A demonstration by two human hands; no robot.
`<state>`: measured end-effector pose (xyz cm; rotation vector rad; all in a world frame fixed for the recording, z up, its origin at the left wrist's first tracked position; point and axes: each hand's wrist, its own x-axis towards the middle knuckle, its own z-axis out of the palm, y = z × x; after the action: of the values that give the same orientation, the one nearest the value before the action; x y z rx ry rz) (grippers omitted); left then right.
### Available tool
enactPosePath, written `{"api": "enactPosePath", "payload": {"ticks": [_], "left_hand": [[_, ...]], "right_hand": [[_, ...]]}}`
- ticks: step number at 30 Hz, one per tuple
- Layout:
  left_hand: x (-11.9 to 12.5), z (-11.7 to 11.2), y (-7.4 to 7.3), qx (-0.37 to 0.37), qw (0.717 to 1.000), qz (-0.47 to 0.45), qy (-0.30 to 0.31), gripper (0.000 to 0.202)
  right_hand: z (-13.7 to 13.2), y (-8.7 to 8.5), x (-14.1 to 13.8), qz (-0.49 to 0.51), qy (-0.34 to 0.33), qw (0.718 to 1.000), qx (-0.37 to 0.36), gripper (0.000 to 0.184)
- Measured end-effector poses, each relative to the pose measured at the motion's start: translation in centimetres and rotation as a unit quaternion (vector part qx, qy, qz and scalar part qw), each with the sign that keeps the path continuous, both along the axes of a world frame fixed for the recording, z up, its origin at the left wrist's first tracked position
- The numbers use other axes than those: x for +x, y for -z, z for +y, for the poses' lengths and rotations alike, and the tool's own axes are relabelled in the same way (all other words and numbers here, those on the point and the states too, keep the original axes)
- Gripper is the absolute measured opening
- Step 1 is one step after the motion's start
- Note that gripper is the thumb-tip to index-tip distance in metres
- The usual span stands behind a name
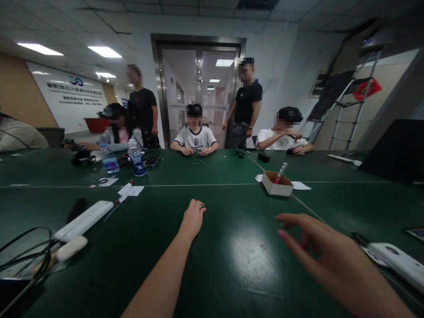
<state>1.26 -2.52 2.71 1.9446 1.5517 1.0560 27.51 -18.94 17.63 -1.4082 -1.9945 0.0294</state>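
Observation:
My left hand (193, 217) rests on the green table (228, 207), its fingers curled closed. A small, shiny dark object (202, 206) shows at its fingertips, too small to name. My right hand (319, 251) is raised above the table on the right, thumb and fingers apart, with nothing in it. Beyond the right hand stands a small open cardboard box (277, 190), holding a clear and red tube-shaped item (281, 173) that leans upright.
Left of me lie a white power strip (84, 220), black cables (43, 251) and paper slips (132, 190). Two bottles (137, 160) stand farther back. A white device (399, 263) lies at right. Several people sit or stand across the table; a ladder (356, 106) is behind.

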Motion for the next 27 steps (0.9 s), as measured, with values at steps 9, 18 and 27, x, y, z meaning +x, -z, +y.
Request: {"api": "enactPosePath", "payload": {"ticks": [9, 18, 27], "left_hand": [[-1.4, 2.1, 1.2, -0.030, 0.994, -0.107, -0.009, 0.026], [-1.6, 2.8, 1.5, -0.014, 0.984, -0.178, 0.005, 0.026], [-0.8, 1.7, 0.6, 0.010, 0.984, -0.176, 0.031, 0.024]], "right_hand": [[14.8, 6.7, -7.6, 0.142, -0.095, 0.947, -0.271, 0.031], [19.2, 14.8, -10.6, 0.545, -0.233, 0.694, -0.408, 0.032], [19.2, 15.6, -10.5, 0.555, -0.238, 0.704, -0.373, 0.038]]}}
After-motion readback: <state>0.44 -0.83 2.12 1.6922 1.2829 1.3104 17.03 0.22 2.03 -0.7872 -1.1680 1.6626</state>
